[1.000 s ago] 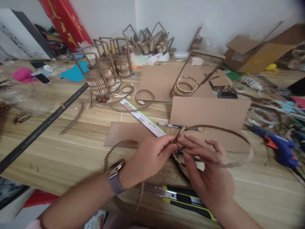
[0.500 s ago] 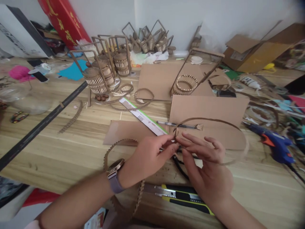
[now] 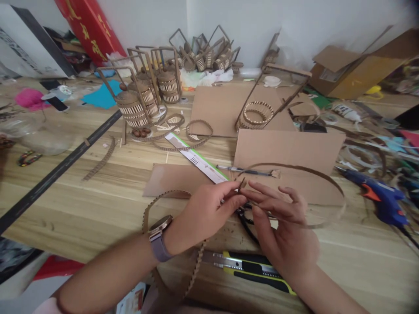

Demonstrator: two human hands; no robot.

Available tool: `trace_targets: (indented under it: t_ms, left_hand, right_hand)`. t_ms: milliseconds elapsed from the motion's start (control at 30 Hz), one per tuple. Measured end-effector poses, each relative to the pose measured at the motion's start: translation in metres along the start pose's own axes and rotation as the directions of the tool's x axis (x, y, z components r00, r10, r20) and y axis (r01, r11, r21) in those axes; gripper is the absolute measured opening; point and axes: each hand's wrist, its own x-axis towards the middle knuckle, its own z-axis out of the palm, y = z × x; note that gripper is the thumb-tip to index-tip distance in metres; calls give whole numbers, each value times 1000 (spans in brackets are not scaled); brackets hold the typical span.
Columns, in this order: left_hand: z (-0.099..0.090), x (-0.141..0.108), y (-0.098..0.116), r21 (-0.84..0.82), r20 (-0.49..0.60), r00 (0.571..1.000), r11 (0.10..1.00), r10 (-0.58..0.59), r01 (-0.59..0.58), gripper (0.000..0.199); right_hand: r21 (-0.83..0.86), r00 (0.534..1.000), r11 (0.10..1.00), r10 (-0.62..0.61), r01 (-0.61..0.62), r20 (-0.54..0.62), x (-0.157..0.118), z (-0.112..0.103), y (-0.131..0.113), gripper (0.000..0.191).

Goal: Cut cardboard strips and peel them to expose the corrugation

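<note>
A thin brown cardboard strip (image 3: 304, 167) curves in a large loop to the right of my fingers. My left hand (image 3: 209, 211), with a watch on its wrist, pinches the strip near its end at the centre. Close against it, my right hand (image 3: 284, 222) holds the strip between thumb and fingers, its outer fingers raised. A second strip with a toothed edge (image 3: 196, 270) loops around and under my left forearm. Black-handled scissors lie mostly hidden beneath my hands. Just below them is a yellow and black utility knife (image 3: 255, 270).
A ruler (image 3: 196, 161), a pen (image 3: 245, 170) and cardboard sheets (image 3: 288, 146) lie beyond my hands. A blue glue gun (image 3: 379, 194) is at the right. Small round baskets (image 3: 132, 111) stand at the back left, an open-topped one (image 3: 257, 115) behind the cardboard.
Both hands stay close together at the strip. The strip's looped part has shifted slightly, and its short end between my fingers now tilts to the right.
</note>
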Motion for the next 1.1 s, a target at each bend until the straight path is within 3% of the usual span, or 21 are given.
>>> trace_targets:
  t_ms: [167,400,567,767,1100]
  left_hand:
    - [1,0,3,2,-18,1000,1000,-4,4,25]
    - [0,1,0,-3,-46,999,1000,17,-17,25]
    - [-1,1,0,-64,-29,999,998,25,-27,25]
    - [0,-1,3,20,-57,998,1000,21,-20,26]
    - [1,0,-2,96,-103,994,995,37,-27,23]
  right_hand:
    - [-72,999,997,-37,37,-3,1,-1,1,7]
    - [-22,999,1000,14,-15,-32,2,-1,-1,10]
    - [-6,1000,1000,-12,12,-16,3,-1,-1,11]
    - [-26,999,999,-20,19,-35,3,-1,-3,13]
    - [-36,999,999,0,1,34,-2,0,-8,17]
